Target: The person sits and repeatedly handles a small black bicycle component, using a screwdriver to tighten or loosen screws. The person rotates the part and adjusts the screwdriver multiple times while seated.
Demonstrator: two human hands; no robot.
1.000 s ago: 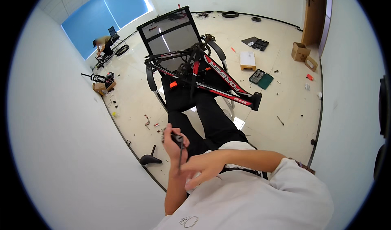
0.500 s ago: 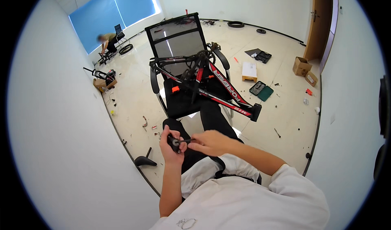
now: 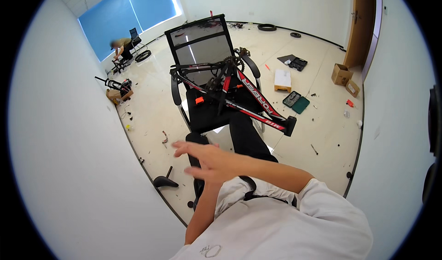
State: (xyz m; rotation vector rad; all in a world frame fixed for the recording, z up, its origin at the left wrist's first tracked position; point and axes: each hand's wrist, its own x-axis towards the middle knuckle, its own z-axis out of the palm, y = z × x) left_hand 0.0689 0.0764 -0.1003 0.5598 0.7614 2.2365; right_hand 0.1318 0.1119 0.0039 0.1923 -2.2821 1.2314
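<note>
My right hand (image 3: 212, 161) stretches leftward across my lap, its fingers spread and a little blurred, with nothing seen in them. Beneath it my left hand (image 3: 211, 186) is almost wholly covered; only the wrist area shows, so its fingers and anything in them are hidden. In front of my knees a black and red bicycle frame (image 3: 260, 99) lies across a black mesh-back chair (image 3: 202, 118), its crank and chainring toward the backrest. An orange-red item (image 3: 199, 101) rests on the seat beside the frame.
A bicycle saddle (image 3: 165, 182) on its post lies on the floor at left. To the right are an open green tool case (image 3: 301, 105), a white-topped stool (image 3: 282, 79) and a cardboard box (image 3: 341, 75). Far left, another person (image 3: 121, 43) bends over parts. Loose small parts dot the floor.
My right hand has left the slim dark tool it held at the black part in my left hand. It has swung left and opened, now covering my left hand, part and tool from view.
</note>
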